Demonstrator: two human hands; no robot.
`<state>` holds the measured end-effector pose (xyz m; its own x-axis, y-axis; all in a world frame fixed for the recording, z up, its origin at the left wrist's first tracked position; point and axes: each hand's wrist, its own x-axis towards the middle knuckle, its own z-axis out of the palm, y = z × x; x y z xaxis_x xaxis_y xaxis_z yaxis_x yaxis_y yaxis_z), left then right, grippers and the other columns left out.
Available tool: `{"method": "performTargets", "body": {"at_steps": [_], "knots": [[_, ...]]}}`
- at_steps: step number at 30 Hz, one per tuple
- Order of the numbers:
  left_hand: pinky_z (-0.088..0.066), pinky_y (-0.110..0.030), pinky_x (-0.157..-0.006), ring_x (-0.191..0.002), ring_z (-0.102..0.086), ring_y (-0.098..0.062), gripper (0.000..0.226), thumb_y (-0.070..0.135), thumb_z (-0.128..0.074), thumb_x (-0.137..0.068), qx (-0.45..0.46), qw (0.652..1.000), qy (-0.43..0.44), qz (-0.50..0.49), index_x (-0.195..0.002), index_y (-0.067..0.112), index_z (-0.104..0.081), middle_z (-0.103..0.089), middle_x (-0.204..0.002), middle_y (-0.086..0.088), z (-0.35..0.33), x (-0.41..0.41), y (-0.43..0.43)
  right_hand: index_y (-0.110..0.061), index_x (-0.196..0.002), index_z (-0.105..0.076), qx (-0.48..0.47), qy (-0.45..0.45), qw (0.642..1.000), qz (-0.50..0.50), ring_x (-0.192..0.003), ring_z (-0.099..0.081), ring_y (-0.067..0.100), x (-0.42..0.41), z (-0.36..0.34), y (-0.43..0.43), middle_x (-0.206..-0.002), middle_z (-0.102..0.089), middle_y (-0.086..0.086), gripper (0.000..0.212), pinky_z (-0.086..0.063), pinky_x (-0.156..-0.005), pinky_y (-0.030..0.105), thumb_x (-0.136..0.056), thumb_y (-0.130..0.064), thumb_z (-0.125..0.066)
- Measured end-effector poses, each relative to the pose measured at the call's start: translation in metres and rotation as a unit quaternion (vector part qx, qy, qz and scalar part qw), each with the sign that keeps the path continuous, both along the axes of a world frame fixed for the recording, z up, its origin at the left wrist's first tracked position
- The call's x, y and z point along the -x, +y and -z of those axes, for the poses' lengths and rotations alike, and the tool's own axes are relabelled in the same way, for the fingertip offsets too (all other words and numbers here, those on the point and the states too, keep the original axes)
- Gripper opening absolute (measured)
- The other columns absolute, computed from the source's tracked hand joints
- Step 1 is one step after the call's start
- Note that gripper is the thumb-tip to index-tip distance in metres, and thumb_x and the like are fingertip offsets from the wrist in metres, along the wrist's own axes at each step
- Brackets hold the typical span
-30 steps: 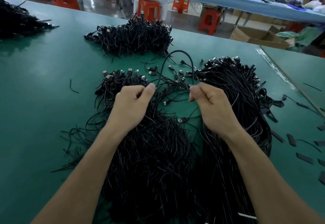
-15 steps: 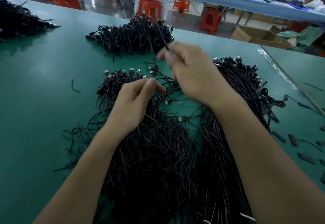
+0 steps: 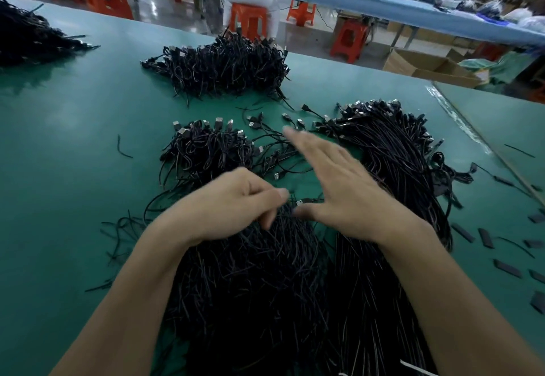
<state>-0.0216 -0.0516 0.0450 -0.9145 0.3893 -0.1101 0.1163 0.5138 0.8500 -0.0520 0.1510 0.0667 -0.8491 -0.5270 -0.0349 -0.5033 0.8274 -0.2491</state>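
Black strands meet the curled fingers (image 3: pixel 267 220) of the left hand (image 3: pixel 233 204), pressed into the near heap of black USB cables (image 3: pixel 250 281); whether they pinch a strand cannot be told. The right hand (image 3: pixel 339 190) hovers with fingers (image 3: pixel 303 144) straight and spread, holding nothing. A silver-tipped plug (image 3: pixel 298 202) lies between the hands, nearest the right thumb, its lead running rightward. Loose plug-ended black cables (image 3: pixel 277 151) lie beyond on the green counter (image 3: pixel 73 139).
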Motion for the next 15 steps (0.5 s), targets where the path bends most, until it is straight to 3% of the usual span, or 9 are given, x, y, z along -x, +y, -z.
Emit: {"method": "performTargets", "body": {"at_steps": [2,3,4,5,7,9,11,13,15], "knots": [[-0.027,-0.037,-0.049,-0.048,-0.029,-0.022,0.051,0.054,-0.048,-0.096,-0.026,0.998,0.024,0.055,-0.064,0.022,-0.07,-0.034,-0.05,0.001,0.0,-0.001,0.004,-0.04,-0.145,-0.042,0.07,-0.033,0.994,-0.076,-0.15,-0.021,0.014,-0.001,0.002,-0.004,-0.159,-0.033,-0.005,0.056,-0.014,-0.124,0.045,-0.094,-0.031,-0.064],[-0.025,-0.037,-0.049,-0.049,-0.028,-0.023,0.05,0.055,-0.049,-0.097,-0.052,0.997,0.038,0.052,-0.065,0.023,-0.07,-0.033,-0.051,0.0,0.001,0.0,0.004,-0.032,-0.125,-0.062,0.092,-0.045,0.991,-0.091,-0.137,-0.044,0.017,-0.001,0.003,-0.005,-0.142,-0.055,-0.001,0.028,-0.027,-0.12,0.046,-0.098,-0.028,-0.058],[-0.024,-0.033,-0.049,-0.048,-0.027,-0.022,0.052,0.056,-0.049,-0.097,-0.083,0.995,0.05,0.027,-0.064,0.022,-0.07,-0.031,-0.05,0.001,0.002,0.002,0.002,-0.024,-0.104,-0.071,0.125,-0.068,0.986,-0.087,-0.109,-0.063,0.019,-0.001,0.005,-0.005,-0.113,-0.07,0.001,0.018,-0.044,-0.105,0.046,-0.1,-0.029,-0.055],[-0.025,-0.028,-0.047,-0.045,-0.027,-0.018,0.053,0.058,-0.05,-0.095,-0.111,0.992,0.058,-0.014,-0.062,0.021,-0.069,-0.03,-0.047,0.004,0.005,0.004,0.0,-0.017,-0.09,-0.071,0.167,-0.092,0.979,-0.068,-0.08,-0.066,0.02,-0.002,0.008,-0.004,-0.086,-0.071,0.001,0.026,-0.054,-0.082,0.044,-0.101,-0.032,-0.053],[-0.026,-0.014,-0.044,-0.039,-0.024,-0.009,0.053,0.061,-0.051,-0.087,-0.132,0.984,0.067,-0.096,-0.057,0.02,-0.065,-0.028,-0.042,0.01,0.009,0.008,-0.005,-0.015,-0.082,-0.068,0.243,-0.103,0.964,-0.031,-0.055,-0.052,0.019,-0.003,0.011,0.0,-0.062,-0.058,-0.001,0.034,-0.046,-0.055,0.036,-0.1,-0.039,-0.053],[-0.027,-0.014,-0.045,-0.038,-0.022,-0.008,0.058,0.067,-0.049,-0.084,-0.107,0.988,0.037,-0.104,-0.053,0.02,-0.062,-0.027,-0.042,0.01,0.012,0.009,-0.009,-0.019,-0.078,-0.065,0.308,-0.092,0.947,-0.01,-0.048,-0.041,0.004,-0.003,0.014,0.002,-0.054,-0.048,-0.01,0.033,-0.035,-0.051,0.017,-0.102,-0.035,-0.049],[-0.029,-0.017,-0.046,-0.041,-0.024,-0.011,0.063,0.07,-0.046,-0.088,-0.107,0.993,-0.027,-0.032,-0.052,0.021,-0.06,-0.029,-0.044,0.007,0.013,0.007,-0.011,-0.02,-0.076,-0.063,0.36,-0.072,0.93,0.021,-0.051,-0.048,-0.004,0.0,0.016,0.002,-0.051,-0.049,-0.024,0.032,-0.037,-0.055,0.006,-0.104,-0.025,-0.047],[-0.027,-0.018,-0.043,-0.042,-0.022,-0.013,0.06,0.063,-0.046,-0.097,-0.19,0.975,-0.087,0.072,-0.056,0.022,-0.06,-0.03,-0.047,0.005,0.011,0.003,-0.009,-0.021,-0.078,-0.065,0.411,-0.063,0.909,0.044,-0.052,-0.049,-0.006,0.003,0.018,-0.002,-0.051,-0.05,-0.027,0.028,-0.037,-0.055,0.005,-0.102,-0.024,-0.052],[-0.022,-0.018,-0.04,-0.042,-0.02,-0.01,0.048,0.054,-0.051,-0.098,-0.335,0.919,-0.135,0.157,-0.07,0.019,-0.066,-0.029,-0.05,0.008,0.008,-0.001,-0.005,-0.025,-0.077,-0.067,0.432,-0.083,0.897,0.048,-0.049,-0.044,-0.001,0.002,0.02,-0.008,-0.052,-0.05,-0.021,0.025,-0.036,-0.051,0.011,-0.098,-0.033,-0.055]]}}
